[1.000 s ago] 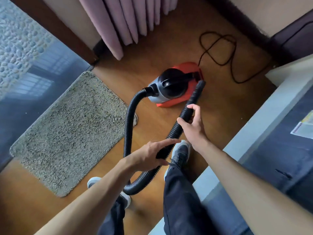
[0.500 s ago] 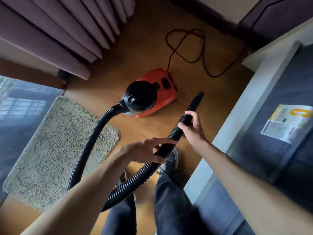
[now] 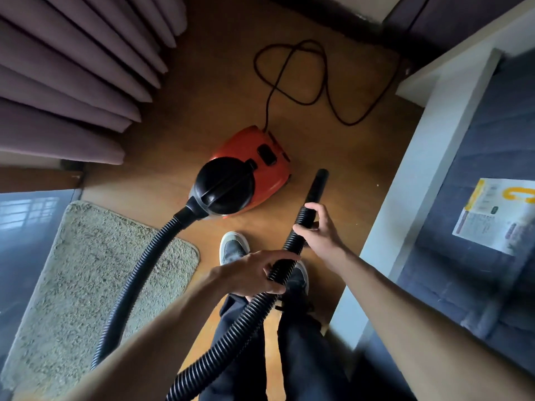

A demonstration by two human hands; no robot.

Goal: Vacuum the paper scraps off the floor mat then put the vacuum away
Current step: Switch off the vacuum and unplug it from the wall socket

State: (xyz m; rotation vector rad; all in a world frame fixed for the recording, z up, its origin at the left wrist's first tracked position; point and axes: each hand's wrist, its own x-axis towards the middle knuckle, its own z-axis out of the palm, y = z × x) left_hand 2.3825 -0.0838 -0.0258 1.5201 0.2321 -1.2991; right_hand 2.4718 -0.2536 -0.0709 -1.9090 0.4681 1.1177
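As I look down through the head camera, both hands are on the vacuum's black ribbed hose [image 3: 139, 273]. My left hand [image 3: 254, 273] is wrapped round it, fingers curled over the top and thumb underneath, just above the knees. My right hand [image 3: 321, 235] grips it further along, fingers closed round the spot where the ribs give way to the smooth nozzle tube [image 3: 317, 186], which points away from me, its tip close to the vacuum's right side but not touching it. The vacuum [image 3: 240, 175] – a red body with a black domed top – sits on the wooden floor [image 3: 347, 146] straight ahead, just beyond my forward shoe [image 3: 233, 247]. From its near end the hose sweeps down over the right edge of the floor mat [image 3: 86, 285], passes behind my left forearm, then climbs between my legs to the two hands. The shaggy beige mat lies to the left, well apart from the nozzle. A black power cord [image 3: 304, 82] loops loosely across the floor behind the vacuum. Purple curtain [image 3: 72, 82] folds hang at upper left, and a printed leaflet [image 3: 495, 215] lies on the dark grey surface at right.
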